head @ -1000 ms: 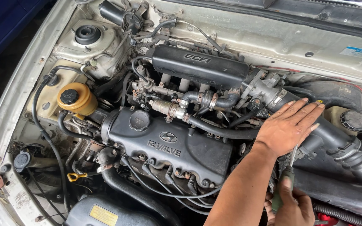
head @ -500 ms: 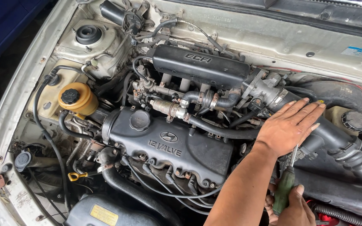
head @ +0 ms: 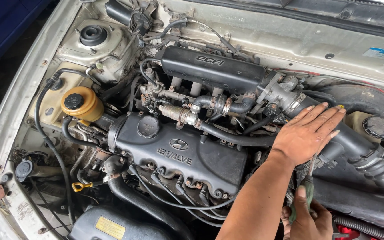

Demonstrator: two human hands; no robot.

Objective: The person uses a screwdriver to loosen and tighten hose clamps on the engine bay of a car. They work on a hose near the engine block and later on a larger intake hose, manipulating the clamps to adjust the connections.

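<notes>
My left hand [head: 308, 134] lies flat and open on the black air intake hose [head: 356, 142], next to the throttle body [head: 285, 93], with its forearm reaching in from the bottom. My right hand [head: 310, 222] sits at the lower edge, closed around a green-handled screwdriver [head: 306, 193]. The screwdriver's thin shaft points up under my left palm, and its tip is hidden there. Left of both hands is the black valve cover [head: 187, 155].
A black intake manifold [head: 212, 69] runs across the back. A yellow-capped fluid reservoir [head: 81, 104] stands at the left, with a yellow dipstick loop [head: 77, 186] below it. Spark plug leads [head: 174, 200] and hoses run along the front, and a round cap [head: 376, 126] sits far right.
My right hand has shifted slightly with the screwdriver, and more of the green handle shows. My left hand has stayed flat on the hose.
</notes>
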